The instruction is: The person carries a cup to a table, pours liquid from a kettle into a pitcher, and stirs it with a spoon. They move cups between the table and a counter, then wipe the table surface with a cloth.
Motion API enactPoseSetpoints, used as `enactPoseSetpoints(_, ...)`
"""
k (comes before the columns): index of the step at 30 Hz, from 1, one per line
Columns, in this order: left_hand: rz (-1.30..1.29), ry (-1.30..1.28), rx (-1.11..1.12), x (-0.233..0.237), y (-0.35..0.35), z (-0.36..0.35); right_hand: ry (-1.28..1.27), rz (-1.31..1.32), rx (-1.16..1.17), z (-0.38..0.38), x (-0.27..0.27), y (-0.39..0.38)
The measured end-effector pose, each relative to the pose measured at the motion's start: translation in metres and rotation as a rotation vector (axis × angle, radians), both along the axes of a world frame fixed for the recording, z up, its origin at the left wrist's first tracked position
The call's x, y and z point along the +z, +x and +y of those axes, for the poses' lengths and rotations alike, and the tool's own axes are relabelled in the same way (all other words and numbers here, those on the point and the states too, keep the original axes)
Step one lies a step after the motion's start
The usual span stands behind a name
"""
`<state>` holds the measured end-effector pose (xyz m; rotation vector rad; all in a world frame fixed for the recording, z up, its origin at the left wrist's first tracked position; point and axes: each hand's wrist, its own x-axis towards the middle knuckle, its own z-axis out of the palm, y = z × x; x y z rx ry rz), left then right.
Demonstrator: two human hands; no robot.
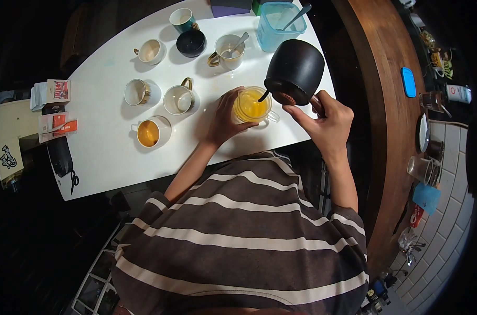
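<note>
My right hand (pixel 327 122) grips the handle of a black kettle (pixel 296 68), which is tilted with its thin spout over a glass cup (pixel 250 105). Yellow liquid shows inside that cup. My left hand (pixel 225 119) is wrapped round the cup's left side. To the left, a white mug (pixel 153 132) holds orange-yellow liquid. Other mugs stand nearby: one with a gold handle (pixel 179 100), one beside it (pixel 137 93), and one farther back with a spoon (pixel 229 52). Whether liquid is flowing from the spout is too small to tell.
On the white table (pixel 102 163) stand a pale mug (pixel 151 52), a green mug (pixel 182 20), a black bowl (pixel 191 43) and a blue container (pixel 281 26) with a utensil. Packets (pixel 57 123) and scissors (pixel 74 180) lie at the left edge. A wooden counter (pixel 385 131) runs along the right.
</note>
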<state>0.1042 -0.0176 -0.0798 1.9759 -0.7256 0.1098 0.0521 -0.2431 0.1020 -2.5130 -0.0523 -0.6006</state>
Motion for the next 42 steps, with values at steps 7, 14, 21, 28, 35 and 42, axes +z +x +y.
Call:
enactPoseSetpoints(7,-0.021,-0.013,-0.001,-0.003,0.001,-0.001,-0.089,0.076,-0.021,-0.003,0.005,-0.004)
enactPoseSetpoints(14,-0.080,-0.007,0.008,-0.005,0.001,0.000,-0.027,0.071,0.017,0.001,0.009,-0.008)
enactPoseSetpoints(21,-0.011,-0.017,0.020,-0.002,0.000,0.000,-0.105,0.103,0.023,0.002,0.016,-0.008)
enactPoseSetpoints(28,0.011,-0.022,0.019,0.000,-0.001,-0.001,-0.077,0.066,0.056,0.005,0.016,-0.002)
enactPoseSetpoints(35,0.018,0.004,0.034,-0.001,-0.002,0.000,-0.077,0.036,0.048,0.006,0.012,0.004)
enactPoseSetpoints(42,-0.002,-0.004,0.031,-0.003,-0.002,0.001,-0.107,0.024,0.033,0.004,0.013,0.002)
